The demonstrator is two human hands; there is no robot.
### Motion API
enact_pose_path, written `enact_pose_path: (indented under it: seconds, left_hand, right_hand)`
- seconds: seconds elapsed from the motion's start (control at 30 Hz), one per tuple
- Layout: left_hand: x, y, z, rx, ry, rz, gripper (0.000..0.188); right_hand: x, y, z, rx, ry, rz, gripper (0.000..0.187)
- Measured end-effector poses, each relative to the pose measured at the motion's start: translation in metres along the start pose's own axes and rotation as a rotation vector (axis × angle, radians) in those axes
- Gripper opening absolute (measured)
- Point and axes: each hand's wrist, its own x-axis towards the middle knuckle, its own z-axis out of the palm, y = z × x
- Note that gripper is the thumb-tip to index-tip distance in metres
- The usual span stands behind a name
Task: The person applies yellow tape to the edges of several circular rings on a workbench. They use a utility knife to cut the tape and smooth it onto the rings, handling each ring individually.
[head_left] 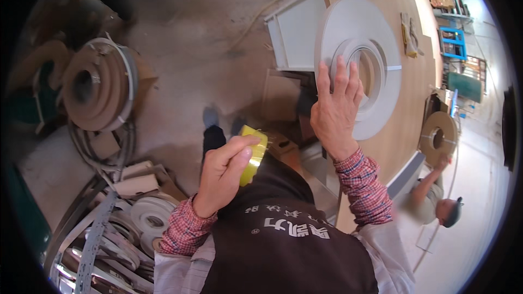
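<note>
My left hand (219,177) is closed round a roll of yellow tape (255,159), held in front of my dark apron. My right hand (338,114), fingers stretched out, lies over the near left part of a large coil of white edge banding (344,19). Loose inner turns show within the coil's outer ring, round a hollow centre. A short pale strip crosses the ring on its right side. The coil rests on a wood-coloured board surface (406,114). How firmly my right fingertips press on the coil, I cannot tell.
Brown coils (90,90) stand at the left, above a rack (95,239) packed with white and grey rolls. Yellow-handled tools (409,35) lie on the board. At the right, a person in a cap (444,209) reaches to a tan coil (438,137). A cardboard box (280,98) sits below.
</note>
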Motion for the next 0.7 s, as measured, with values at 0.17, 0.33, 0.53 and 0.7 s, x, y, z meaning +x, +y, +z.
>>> enact_pose_path:
  seconds: [0.17, 0.33, 0.53, 0.7]
  left_hand:
    - [-0.004, 0.027, -0.002, -0.152, -0.064, -0.154, 0.029]
    - [-0.010, 0.033, 0.005, -0.133, -0.100, -0.119, 0.029]
    - [-0.023, 0.037, 0.018, -0.155, -0.043, -0.112, 0.029]
    - [-0.027, 0.032, 0.038, -0.106, -0.093, -0.106, 0.033]
  right_hand:
    - [0.004, -0.008, 0.008, -0.091, -0.016, -0.079, 0.048]
    - [0.009, -0.007, 0.036, -0.135, 0.136, -0.092, 0.035]
    - [0.000, -0.022, -0.040, 0.413, 0.355, -0.007, 0.031]
    - [-0.077, -0.022, -0.098, 1.127, 0.276, -0.223, 0.035]
